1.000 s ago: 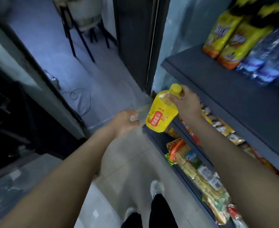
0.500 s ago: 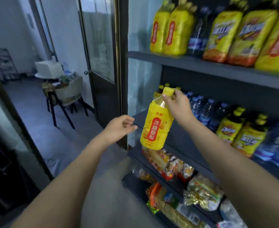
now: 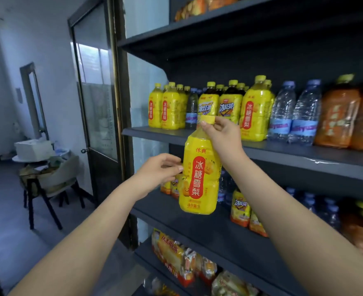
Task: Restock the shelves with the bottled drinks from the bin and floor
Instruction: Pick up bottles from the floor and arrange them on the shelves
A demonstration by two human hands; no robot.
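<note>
A large yellow bottled drink (image 3: 199, 178) with a red label hangs upright in front of the dark shelf unit. My right hand (image 3: 223, 135) pinches it by the yellow cap and neck. My left hand (image 3: 161, 169) is just left of the bottle's middle, fingers loosely curved, fingertips at its side. Behind, the middle shelf (image 3: 283, 150) carries rows of yellow drink bottles (image 3: 167, 107), iced tea bottles (image 3: 227, 105) and water bottles (image 3: 293, 116).
The shelf below (image 3: 197, 223) holds more small bottles at its back. Snack packs (image 3: 176, 255) lie on the bottom shelf. A glass door (image 3: 95, 103) stands left of the unit. A chair and small table (image 3: 46, 174) sit further left on the grey floor.
My right hand has lifted the yellow bottle from near floor level up to the middle shelf's height. My view has tilted up from the floor. My left hand has closed in on the bottle's side.
</note>
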